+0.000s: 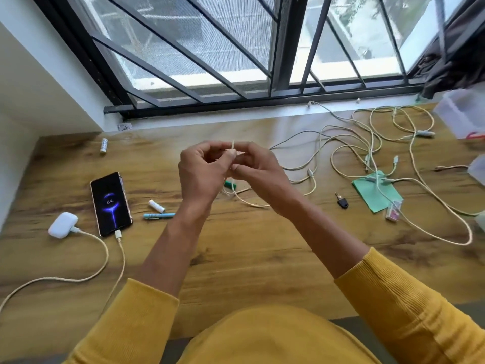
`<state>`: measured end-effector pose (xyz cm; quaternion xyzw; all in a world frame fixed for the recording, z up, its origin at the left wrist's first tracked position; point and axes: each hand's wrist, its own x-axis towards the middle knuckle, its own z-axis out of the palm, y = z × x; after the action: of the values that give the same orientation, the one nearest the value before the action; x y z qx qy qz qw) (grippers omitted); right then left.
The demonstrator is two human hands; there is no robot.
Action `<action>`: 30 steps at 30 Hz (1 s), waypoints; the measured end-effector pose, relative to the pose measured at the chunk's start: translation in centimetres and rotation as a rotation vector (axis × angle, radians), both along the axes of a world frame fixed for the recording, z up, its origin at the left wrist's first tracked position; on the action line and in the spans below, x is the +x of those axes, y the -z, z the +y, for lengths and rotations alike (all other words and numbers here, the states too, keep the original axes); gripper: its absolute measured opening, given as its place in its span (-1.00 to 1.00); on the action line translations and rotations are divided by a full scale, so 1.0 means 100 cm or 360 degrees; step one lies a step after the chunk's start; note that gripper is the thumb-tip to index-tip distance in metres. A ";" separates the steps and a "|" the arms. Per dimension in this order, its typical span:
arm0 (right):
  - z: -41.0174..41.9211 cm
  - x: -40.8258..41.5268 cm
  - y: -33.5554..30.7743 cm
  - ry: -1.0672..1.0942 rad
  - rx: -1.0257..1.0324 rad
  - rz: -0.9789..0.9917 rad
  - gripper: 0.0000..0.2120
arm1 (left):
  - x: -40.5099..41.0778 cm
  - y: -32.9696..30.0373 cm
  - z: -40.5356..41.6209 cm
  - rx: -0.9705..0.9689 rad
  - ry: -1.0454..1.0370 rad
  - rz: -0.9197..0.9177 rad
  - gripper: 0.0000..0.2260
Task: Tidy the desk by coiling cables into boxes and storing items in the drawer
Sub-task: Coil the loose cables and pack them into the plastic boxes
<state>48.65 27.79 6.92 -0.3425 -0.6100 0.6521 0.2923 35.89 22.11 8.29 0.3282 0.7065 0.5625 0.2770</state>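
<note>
Mustard-yellow ribbed sleeves (409,306) fill the foreground. Above the wood-grain desk (236,258), the left hand (202,174) and right hand (258,174) both pinch one end of a thin cream braided cable (249,202), whose slack trails onto the desk beneath them. Risk: this slack may snag the loose tangle of cream cables (367,143) to the right (plugs included), dragging it during coiling.

Above a wood-grain counter (249,258), the left hand (202,174) and right hand (258,174) meet, both pinching a thin cream braided cable (246,202). A black phone (110,203) lies left, tangled pale cables (367,137) right.
</note>
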 end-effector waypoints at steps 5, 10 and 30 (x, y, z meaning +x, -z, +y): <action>0.015 0.024 -0.010 -0.0067 -0.0264 0.0176 -0.72 | 0.013 0.003 0.002 0.0019 0.0104 0.0090 -0.85; 0.021 0.034 -0.008 0.0003 -0.0256 0.0139 -0.74 | 0.024 0.001 0.007 0.0104 0.0299 -0.0018 -0.74; 0.038 0.059 -0.058 -0.0273 -0.0258 0.0544 -0.73 | 0.031 0.023 0.045 0.0054 0.0351 0.0283 -0.90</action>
<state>54.55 31.56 12.75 -0.1961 -0.5238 0.7702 0.3064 39.02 26.60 5.96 0.4571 0.6782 0.5092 0.2680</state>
